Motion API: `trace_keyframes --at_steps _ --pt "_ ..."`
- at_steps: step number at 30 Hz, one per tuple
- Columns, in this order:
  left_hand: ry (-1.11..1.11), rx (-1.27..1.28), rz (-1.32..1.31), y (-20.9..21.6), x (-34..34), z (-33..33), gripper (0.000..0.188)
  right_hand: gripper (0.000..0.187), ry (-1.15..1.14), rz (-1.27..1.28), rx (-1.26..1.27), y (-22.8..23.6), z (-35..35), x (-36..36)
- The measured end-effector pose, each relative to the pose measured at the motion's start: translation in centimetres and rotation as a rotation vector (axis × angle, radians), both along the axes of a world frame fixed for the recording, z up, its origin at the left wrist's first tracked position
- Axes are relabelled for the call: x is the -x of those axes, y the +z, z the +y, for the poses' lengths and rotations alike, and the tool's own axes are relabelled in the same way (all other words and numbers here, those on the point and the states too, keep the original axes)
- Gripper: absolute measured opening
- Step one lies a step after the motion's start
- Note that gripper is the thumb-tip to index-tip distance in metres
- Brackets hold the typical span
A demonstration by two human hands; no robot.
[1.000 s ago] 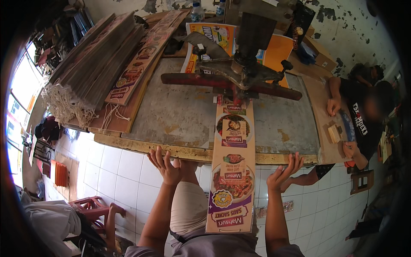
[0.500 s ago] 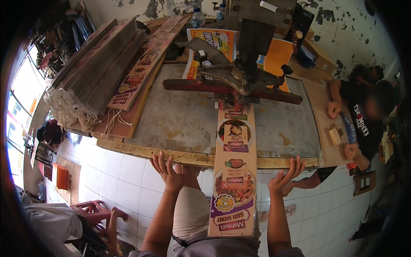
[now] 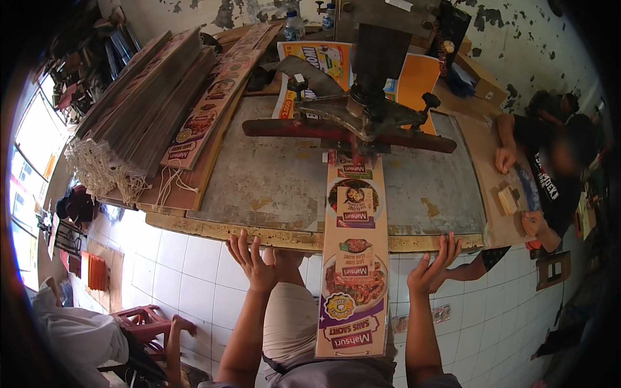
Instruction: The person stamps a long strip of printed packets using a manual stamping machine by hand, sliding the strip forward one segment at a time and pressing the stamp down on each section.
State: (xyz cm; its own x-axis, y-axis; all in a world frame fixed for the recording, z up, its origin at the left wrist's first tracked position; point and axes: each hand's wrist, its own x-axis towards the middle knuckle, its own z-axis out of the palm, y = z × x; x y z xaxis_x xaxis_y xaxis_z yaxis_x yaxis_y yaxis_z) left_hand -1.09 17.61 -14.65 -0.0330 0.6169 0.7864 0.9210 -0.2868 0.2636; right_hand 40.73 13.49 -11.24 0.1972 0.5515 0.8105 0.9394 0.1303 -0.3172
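A long printed cardboard strip (image 3: 354, 252) with pictures of food lies across the machine's metal bed (image 3: 272, 174). Its near end juts past the front edge toward my body, and its far end is hidden under the dark metal press head (image 3: 362, 123). My left hand (image 3: 255, 264) rests its spread fingertips on the bed's worn wooden front edge (image 3: 291, 239), left of the strip. On the strip's right, my right hand (image 3: 430, 266) touches the same edge with fingers stretched out. Neither hand holds anything.
At left stands a thick stack of similar strips (image 3: 149, 97) with white strings; one more strip (image 3: 210, 110) lies beside it. Printed sheets (image 3: 417, 84) are behind the press. A co-worker (image 3: 550, 161) sits at right near a small wooden block (image 3: 509, 199).
My hands and the strip stay in place. The view has shifted very slightly. At lower left, another person in a light shirt has shifted a little.
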Motion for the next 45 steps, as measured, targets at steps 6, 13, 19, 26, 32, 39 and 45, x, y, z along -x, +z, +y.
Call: trace_keyframes --at_steps 6,13,19,26,32,39,45 --pt "-0.003 0.009 -0.001 0.2 0.0 -0.1 0.079 0.052 0.023 0.016 0.042 0.7 -0.8 0.5" --pt "-0.019 0.019 -0.02 1.0 -0.3 -0.5 0.078 0.051 0.032 0.042 0.068 0.9 -1.2 0.6" --pt "-0.04 0.093 -0.062 4.0 -0.8 -1.9 0.069 0.048 0.113 0.168 0.108 3.0 -2.6 1.8" --pt "-0.241 0.212 -0.218 8.5 -3.3 -6.5 0.06 0.051 0.564 0.668 0.292 4.7 -6.4 4.7" --pt "-0.759 0.809 -1.127 11.1 -6.2 -8.8 0.048 0.075 0.732 1.072 0.572 8.3 -6.9 8.0" --pt "-0.874 1.059 -1.312 11.8 -7.6 -10.2 0.054 0.071 0.834 1.363 0.626 10.3 -6.9 10.4" --pt "-0.84 1.064 -1.251 12.9 -7.9 -10.4 0.052 0.071 0.778 1.271 0.627 10.4 -6.9 10.2"
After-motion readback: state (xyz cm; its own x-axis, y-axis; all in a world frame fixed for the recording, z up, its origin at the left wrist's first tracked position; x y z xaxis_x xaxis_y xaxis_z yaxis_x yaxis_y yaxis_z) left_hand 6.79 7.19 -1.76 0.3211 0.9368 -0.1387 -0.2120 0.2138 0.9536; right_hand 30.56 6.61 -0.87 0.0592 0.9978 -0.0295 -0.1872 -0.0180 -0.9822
